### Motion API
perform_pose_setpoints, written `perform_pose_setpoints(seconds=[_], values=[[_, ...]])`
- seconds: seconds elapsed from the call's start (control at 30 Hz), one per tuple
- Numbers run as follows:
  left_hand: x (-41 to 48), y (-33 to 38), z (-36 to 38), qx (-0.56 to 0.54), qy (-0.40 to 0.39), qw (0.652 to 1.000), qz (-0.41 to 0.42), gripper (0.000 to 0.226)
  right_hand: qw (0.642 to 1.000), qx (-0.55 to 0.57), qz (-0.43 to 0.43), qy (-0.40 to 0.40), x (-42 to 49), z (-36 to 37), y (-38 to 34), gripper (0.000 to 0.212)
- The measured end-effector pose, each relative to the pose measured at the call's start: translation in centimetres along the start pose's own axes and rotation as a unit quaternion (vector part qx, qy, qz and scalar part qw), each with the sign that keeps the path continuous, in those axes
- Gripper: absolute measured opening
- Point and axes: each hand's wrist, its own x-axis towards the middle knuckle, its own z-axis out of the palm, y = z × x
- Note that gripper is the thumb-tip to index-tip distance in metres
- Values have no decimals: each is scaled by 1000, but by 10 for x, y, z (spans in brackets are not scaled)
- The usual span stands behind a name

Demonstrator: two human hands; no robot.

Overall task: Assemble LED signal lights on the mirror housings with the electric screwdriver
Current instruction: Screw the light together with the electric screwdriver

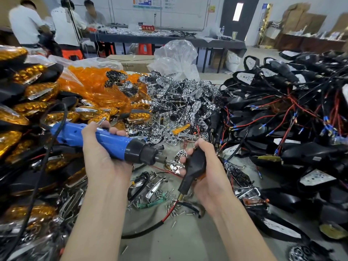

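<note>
My left hand (98, 147) grips a blue electric screwdriver (120, 143) with a black nose, held level and pointing right. Its bit touches the chrome LED reflector (179, 157) on a black mirror housing (195, 162). My right hand (203, 172) holds that housing by its black stem, from which a red and black wire (169, 213) trails down. Loose screws (169, 208) lie on the table below my hands.
Finished amber-lensed housings (28, 110) pile up at left, loose amber lenses (98, 85) behind them. Chrome reflectors (178, 102) heap in the middle. Black housings with red wires (282, 119) fill the right. People (62, 25) work at a far table (169, 39).
</note>
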Motion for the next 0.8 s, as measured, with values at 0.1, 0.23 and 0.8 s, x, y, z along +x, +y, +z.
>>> perform_pose_setpoints(seconds=[0.1, 0.23, 0.8], values=[[0, 0, -1, -4, -3, 1000, -2, 16, 1000, 13, 3, 20, 1, 0, 1, 35], [0, 0, -2, 2, -8, 1000, -3, 16, 999, 16, 10, 42, 2, 0, 2, 36], [1, 1, -3, 1, 4, 1000, -10, 16, 990, 107, 26, 83, 4, -1, -3, 28]])
